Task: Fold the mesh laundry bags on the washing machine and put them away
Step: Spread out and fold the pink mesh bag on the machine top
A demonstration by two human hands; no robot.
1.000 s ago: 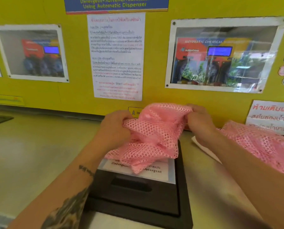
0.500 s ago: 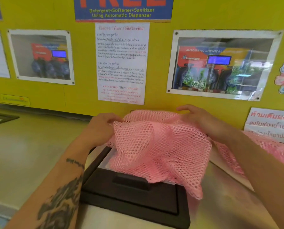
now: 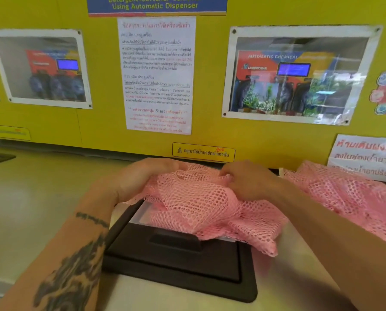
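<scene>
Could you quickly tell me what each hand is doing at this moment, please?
Left hand: fingers curled over the far left edge of the pink mesh laundry bag, gripping it.
Right hand: closed, pinching the same bag's far edge.

A yellow wall [image 3: 210, 131] carries a white notice sheet [image 3: 157, 75] of printed text between two framed photos [image 3: 41, 68] of dispensers, a blue banner [image 3: 157, 5] above, and a small yellow sticker [image 3: 203, 152] below.
</scene>
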